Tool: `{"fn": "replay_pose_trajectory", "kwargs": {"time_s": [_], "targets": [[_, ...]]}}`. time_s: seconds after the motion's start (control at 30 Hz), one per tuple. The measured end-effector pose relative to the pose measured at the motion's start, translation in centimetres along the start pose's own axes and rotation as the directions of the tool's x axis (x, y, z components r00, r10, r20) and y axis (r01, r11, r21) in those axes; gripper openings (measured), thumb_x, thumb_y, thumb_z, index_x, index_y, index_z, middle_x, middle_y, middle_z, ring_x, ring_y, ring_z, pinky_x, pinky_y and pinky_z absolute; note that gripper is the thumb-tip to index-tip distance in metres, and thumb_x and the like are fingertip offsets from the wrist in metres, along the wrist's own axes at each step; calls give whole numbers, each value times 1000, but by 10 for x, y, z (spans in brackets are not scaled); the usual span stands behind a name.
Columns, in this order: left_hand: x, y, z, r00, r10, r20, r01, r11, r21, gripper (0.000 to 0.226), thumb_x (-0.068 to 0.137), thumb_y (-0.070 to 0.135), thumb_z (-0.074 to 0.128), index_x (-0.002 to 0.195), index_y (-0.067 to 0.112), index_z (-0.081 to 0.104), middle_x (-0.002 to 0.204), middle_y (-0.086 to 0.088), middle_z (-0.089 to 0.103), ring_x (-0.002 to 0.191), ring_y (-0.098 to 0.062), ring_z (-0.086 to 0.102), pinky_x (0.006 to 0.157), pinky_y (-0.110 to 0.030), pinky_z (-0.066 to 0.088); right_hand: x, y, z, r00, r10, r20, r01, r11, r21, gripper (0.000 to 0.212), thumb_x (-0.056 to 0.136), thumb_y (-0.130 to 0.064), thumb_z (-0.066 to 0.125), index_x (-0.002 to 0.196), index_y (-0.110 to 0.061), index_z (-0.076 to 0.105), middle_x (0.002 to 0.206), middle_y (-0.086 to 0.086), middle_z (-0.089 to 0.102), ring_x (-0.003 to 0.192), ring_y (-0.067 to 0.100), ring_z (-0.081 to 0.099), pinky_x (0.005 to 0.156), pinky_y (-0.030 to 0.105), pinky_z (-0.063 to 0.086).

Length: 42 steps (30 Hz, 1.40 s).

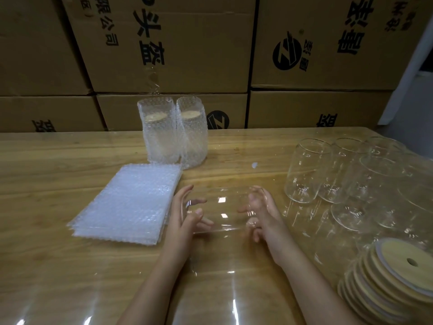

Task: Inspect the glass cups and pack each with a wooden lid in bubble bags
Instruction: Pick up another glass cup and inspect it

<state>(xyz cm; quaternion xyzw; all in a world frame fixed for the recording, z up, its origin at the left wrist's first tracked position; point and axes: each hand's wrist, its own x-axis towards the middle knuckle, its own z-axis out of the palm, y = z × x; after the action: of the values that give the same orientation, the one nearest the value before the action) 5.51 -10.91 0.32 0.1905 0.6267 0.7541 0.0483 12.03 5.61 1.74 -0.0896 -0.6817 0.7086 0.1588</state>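
The work went on at a pale wooden table under a glossy clear sheet, in a room walled with cartons. Nearest me, on the person's right, lay a slumped stack of round wooden lids. The top one showed a small hole, and the stack was kept, I judged, within easy reach for the capping step.

Beyond the forearms, the left hand and right hand held one clear glass cup on its side between them. Fingers curled round either end, a hold that looked suited to turning it in the light to look for flaws. I couldn't tell which end was the mouth.

Just beside the left hand lay a flat pile of white bubble bags, handy for the next step. Farther right stood a cluster of bare glass cups, seemingly awaiting inspection. At the back, two bubble-bagged cups with lids inside stood touching, apparently set aside as finished. Behind them rose brown cardboard boxes printed in black.
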Motion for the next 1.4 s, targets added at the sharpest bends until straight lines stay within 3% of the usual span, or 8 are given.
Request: {"fn": "replay_pose_trajectory", "kwargs": {"time_s": [0.23,0.3,0.4,0.53,0.77,0.93,1.23,1.4], "targets": [[6,5,-5,993,-120,3,119,978,-174,56,67,37,63,120,24,52,101,8,69,77,-27,71,56,-38,58,-12,-1,-3,964,-237,118,245,967,-63,61,63,-46,66,119,-50,44,122,-3,52,77,18,55,74,33,52],[7,8,-9,983,-181,28,182,943,-280,49,70,32,62,117,18,60,105,5,69,84,-29,70,61,-41,58,-19,-6,2,932,-345,115,359,921,-153,59,63,-38,66,116,-53,45,124,-4,50,84,9,58,79,24,49],[7,10,-17,942,-319,108,332,826,-456,32,69,31,65,98,21,72,106,-9,68,93,-34,67,71,-44,57,-27,-10,6,773,-605,191,623,665,-411,64,64,-29,68,123,-35,44,129,3,45,112,0,49,89,13,41],[7,13,-24,903,-405,143,423,781,-460,33,72,34,65,99,17,72,106,-12,69,96,-36,68,77,-47,57,-30,-4,9,633,-715,295,727,420,-543,66,64,-32,69,122,-19,40,127,13,46,113,5,47,81,24,51],[1,13,-5,978,-203,-48,178,930,-320,25,83,45,59,100,29,71,101,-11,71,90,-31,69,70,-40,59,-24,5,14,815,-580,-3,532,750,-392,58,67,-39,62,119,-46,40,121,-24,42,78,5,54,61,28,51],[-1,12,3,993,-52,-102,28,975,-222,24,81,43,55,97,31,68,93,-1,70,90,-26,70,66,-38,59,-20,6,16,913,-370,-172,332,919,-213,42,68,-58,55,108,-61,44,102,-25,55,73,-5,55,62,13,43],[-10,2,8,924,376,-70,-352,908,225,35,81,40,56,116,32,57,120,-1,59,99,-18,66,84,-24,51,-13,2,17,982,27,-186,-23,1000,21,43,69,-67,44,101,-40,52,104,8,67,37,1,45,33,14,25],[-5,-1,8,967,231,-106,-226,973,57,32,77,45,55,109,40,60,119,8,62,101,-19,66,76,-28,54,-16,0,14,974,-124,-192,121,992,-32,42,63,-69,52,101,-52,52,102,-3,62,57,14,67,45,26,49]]}}
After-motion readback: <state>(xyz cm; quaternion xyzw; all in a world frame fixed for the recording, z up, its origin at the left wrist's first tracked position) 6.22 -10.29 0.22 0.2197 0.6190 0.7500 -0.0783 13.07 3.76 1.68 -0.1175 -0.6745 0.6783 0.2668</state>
